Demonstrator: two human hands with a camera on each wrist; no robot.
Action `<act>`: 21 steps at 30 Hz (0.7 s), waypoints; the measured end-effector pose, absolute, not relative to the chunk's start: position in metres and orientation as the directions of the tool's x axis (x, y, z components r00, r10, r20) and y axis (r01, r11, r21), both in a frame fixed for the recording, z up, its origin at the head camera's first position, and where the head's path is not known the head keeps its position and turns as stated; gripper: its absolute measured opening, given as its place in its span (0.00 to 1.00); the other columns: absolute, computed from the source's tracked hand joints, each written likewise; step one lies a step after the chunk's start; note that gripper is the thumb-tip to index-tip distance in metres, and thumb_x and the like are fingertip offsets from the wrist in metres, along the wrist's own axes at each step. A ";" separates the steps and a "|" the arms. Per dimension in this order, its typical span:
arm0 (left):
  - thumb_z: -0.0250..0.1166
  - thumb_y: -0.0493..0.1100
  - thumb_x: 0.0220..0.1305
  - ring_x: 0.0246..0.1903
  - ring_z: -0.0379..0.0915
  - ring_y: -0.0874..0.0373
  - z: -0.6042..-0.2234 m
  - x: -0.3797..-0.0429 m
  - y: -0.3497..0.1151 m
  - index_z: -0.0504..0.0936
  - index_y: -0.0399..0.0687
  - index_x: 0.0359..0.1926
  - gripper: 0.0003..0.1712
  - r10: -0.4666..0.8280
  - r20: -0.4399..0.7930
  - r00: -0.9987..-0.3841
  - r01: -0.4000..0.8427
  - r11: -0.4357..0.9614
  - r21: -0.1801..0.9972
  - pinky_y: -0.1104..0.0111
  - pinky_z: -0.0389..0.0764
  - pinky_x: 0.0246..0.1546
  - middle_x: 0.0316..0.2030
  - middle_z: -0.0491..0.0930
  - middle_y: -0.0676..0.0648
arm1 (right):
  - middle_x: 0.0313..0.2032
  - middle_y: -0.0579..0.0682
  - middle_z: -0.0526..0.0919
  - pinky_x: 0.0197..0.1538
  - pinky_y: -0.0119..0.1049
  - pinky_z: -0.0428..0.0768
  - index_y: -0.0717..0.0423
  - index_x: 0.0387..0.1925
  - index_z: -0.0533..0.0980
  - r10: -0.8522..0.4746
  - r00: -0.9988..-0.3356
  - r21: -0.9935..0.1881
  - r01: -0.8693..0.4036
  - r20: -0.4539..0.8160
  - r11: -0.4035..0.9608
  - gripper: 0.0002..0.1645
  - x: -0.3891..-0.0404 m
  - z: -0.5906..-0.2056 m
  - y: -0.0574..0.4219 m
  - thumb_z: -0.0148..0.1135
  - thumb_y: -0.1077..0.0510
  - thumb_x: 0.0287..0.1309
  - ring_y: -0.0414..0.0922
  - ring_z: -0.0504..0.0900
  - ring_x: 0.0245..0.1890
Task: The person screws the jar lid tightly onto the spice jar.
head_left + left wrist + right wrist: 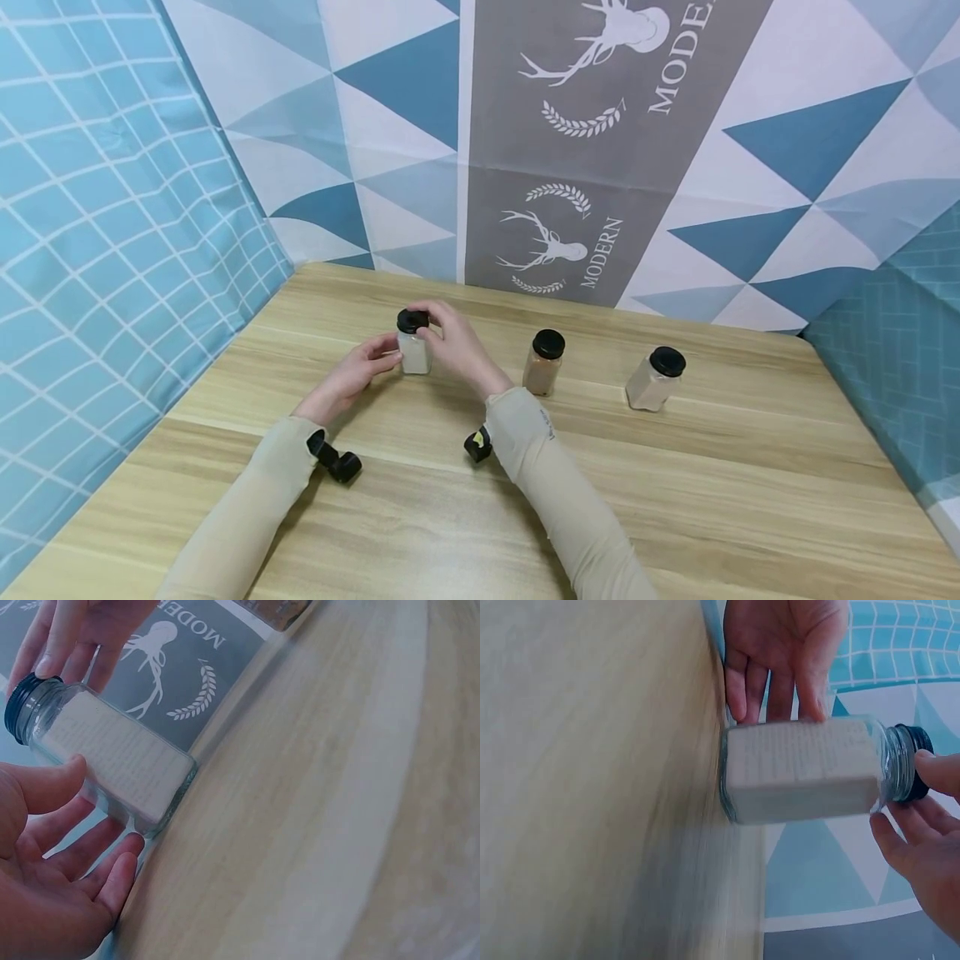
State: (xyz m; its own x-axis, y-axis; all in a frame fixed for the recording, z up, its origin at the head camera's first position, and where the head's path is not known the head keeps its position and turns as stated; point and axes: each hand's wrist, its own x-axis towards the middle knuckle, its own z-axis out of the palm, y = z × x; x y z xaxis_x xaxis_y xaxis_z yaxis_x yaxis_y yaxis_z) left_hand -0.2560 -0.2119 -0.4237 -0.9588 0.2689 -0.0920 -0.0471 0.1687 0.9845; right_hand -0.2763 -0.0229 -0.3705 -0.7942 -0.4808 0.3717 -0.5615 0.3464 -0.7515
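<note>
A square glass jar (416,356) of pale powder, with a black lid (408,320), stands upright on the left part of the table. My left hand (358,372) holds the jar's lower body from the left, its thumb (56,785) against the glass and its fingers behind. From the right, my right hand (459,343) grips the lid between thumb and fingers. Through the glass, the right wrist view shows the pale powder (802,769) and faint lines of text. The lid (917,737) sits on the jar's neck, partly hidden by my right fingers.
Right of my right hand stands a black-lidded jar of brown powder (542,372). Farther right is another jar with light beige powder (649,387). The wooden table (720,492) runs back to a patterned wall cloth (405,192). Each wrist carries a black camera.
</note>
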 end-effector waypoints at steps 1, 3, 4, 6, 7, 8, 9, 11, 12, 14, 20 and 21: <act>0.53 0.43 0.66 0.63 0.51 0.43 -0.424 -0.256 -0.212 0.54 0.36 0.66 0.33 0.271 -0.093 -0.958 -0.047 0.173 0.984 0.53 0.51 0.64 0.64 0.56 0.34 | 0.53 0.53 0.73 0.59 0.36 0.70 0.57 0.53 0.71 -0.488 -0.793 -0.758 -0.557 0.365 0.339 0.20 -0.277 -0.370 -0.022 0.53 0.68 0.59 0.44 0.73 0.54; 0.53 0.43 0.66 0.63 0.50 0.43 -0.424 -0.257 -0.212 0.53 0.36 0.67 0.33 0.275 -0.094 -0.957 -0.044 0.182 0.982 0.53 0.51 0.64 0.64 0.55 0.33 | 0.53 0.52 0.73 0.59 0.35 0.70 0.57 0.54 0.70 -0.498 -0.794 -0.763 -0.549 0.348 0.342 0.20 -0.279 -0.369 -0.022 0.54 0.67 0.59 0.44 0.73 0.53; 0.53 0.43 0.66 0.63 0.51 0.43 -0.424 -0.257 -0.212 0.53 0.35 0.67 0.33 0.278 -0.093 -0.956 -0.042 0.184 0.982 0.53 0.51 0.64 0.64 0.55 0.33 | 0.53 0.52 0.73 0.58 0.35 0.70 0.57 0.55 0.70 -0.501 -0.797 -0.764 -0.543 0.339 0.348 0.21 -0.279 -0.367 -0.022 0.55 0.65 0.59 0.44 0.74 0.53; 0.53 0.44 0.66 0.63 0.51 0.43 -0.424 -0.257 -0.212 0.53 0.35 0.67 0.33 0.280 -0.095 -0.955 -0.040 0.194 0.980 0.53 0.52 0.63 0.64 0.55 0.33 | 0.53 0.52 0.75 0.56 0.34 0.72 0.56 0.55 0.70 -0.500 -0.800 -0.758 -0.542 0.332 0.363 0.21 -0.281 -0.365 -0.022 0.58 0.62 0.58 0.44 0.75 0.52; 0.53 0.44 0.66 0.63 0.51 0.43 -0.423 -0.257 -0.212 0.54 0.35 0.67 0.33 0.279 -0.096 -0.955 -0.041 0.196 0.980 0.53 0.53 0.63 0.64 0.56 0.33 | 0.52 0.52 0.75 0.56 0.34 0.72 0.56 0.54 0.70 -0.499 -0.802 -0.756 -0.540 0.329 0.370 0.22 -0.282 -0.364 -0.022 0.58 0.61 0.57 0.45 0.75 0.51; 0.53 0.44 0.66 0.63 0.51 0.43 -0.423 -0.257 -0.211 0.54 0.36 0.67 0.33 0.278 -0.098 -0.956 -0.043 0.197 0.980 0.53 0.53 0.63 0.64 0.56 0.34 | 0.52 0.51 0.76 0.55 0.34 0.73 0.55 0.54 0.70 -0.498 -0.804 -0.753 -0.539 0.325 0.378 0.22 -0.282 -0.363 -0.023 0.59 0.60 0.57 0.45 0.76 0.51; 0.53 0.45 0.66 0.64 0.51 0.43 -0.422 -0.256 -0.211 0.54 0.36 0.67 0.33 0.280 -0.100 -0.955 -0.045 0.198 0.979 0.53 0.53 0.63 0.64 0.56 0.34 | 0.51 0.51 0.76 0.54 0.34 0.73 0.56 0.54 0.71 -0.499 -0.804 -0.750 -0.539 0.323 0.383 0.22 -0.283 -0.362 -0.023 0.59 0.60 0.57 0.45 0.76 0.50; 0.54 0.45 0.66 0.64 0.50 0.44 -0.422 -0.256 -0.211 0.55 0.37 0.67 0.33 0.278 -0.104 -0.955 -0.048 0.200 0.979 0.53 0.52 0.64 0.64 0.57 0.35 | 0.51 0.51 0.77 0.54 0.35 0.74 0.57 0.53 0.71 -0.506 -0.800 -0.746 -0.543 0.321 0.385 0.21 -0.284 -0.361 -0.022 0.59 0.61 0.57 0.46 0.77 0.50; 0.54 0.45 0.66 0.64 0.50 0.44 -0.422 -0.256 -0.211 0.55 0.38 0.66 0.33 0.277 -0.105 -0.955 -0.050 0.198 0.979 0.52 0.52 0.64 0.64 0.57 0.35 | 0.51 0.51 0.77 0.54 0.35 0.74 0.57 0.53 0.71 -0.515 -0.796 -0.744 -0.546 0.318 0.385 0.20 -0.284 -0.361 -0.022 0.58 0.62 0.57 0.46 0.77 0.50; 0.54 0.46 0.65 0.64 0.50 0.44 -0.422 -0.256 -0.211 0.55 0.38 0.66 0.33 0.274 -0.105 -0.956 -0.051 0.196 0.979 0.52 0.51 0.64 0.64 0.57 0.35 | 0.51 0.52 0.76 0.54 0.35 0.73 0.58 0.53 0.71 -0.537 -0.782 -0.733 -0.561 0.316 0.385 0.20 -0.285 -0.360 -0.021 0.57 0.63 0.58 0.46 0.76 0.51; 0.54 0.44 0.65 0.63 0.51 0.44 -0.422 -0.255 -0.211 0.55 0.36 0.66 0.33 0.268 -0.096 -0.959 -0.042 0.199 0.979 0.52 0.51 0.64 0.64 0.57 0.35 | 0.52 0.52 0.75 0.56 0.32 0.71 0.58 0.53 0.70 -0.596 -0.728 -0.672 -0.631 0.340 0.387 0.18 -0.286 -0.361 -0.021 0.53 0.66 0.60 0.45 0.74 0.52; 0.54 0.44 0.66 0.63 0.52 0.43 -0.422 -0.255 -0.211 0.55 0.36 0.66 0.32 0.268 -0.094 -0.959 -0.041 0.197 0.979 0.52 0.51 0.64 0.64 0.57 0.35 | 0.52 0.53 0.75 0.56 0.32 0.71 0.58 0.53 0.70 -0.604 -0.720 -0.661 -0.641 0.342 0.390 0.18 -0.286 -0.360 -0.021 0.52 0.67 0.60 0.45 0.74 0.53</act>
State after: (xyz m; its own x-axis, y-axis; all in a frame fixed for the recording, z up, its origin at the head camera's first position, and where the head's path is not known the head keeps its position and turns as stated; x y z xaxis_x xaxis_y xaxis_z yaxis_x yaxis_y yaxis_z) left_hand -0.2554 -0.2111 -0.4224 -0.9587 0.2684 -0.0942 -0.0410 0.1975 0.9795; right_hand -0.2863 -0.0210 -0.3603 -0.7200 -0.6041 0.3416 -0.6410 0.3900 -0.6611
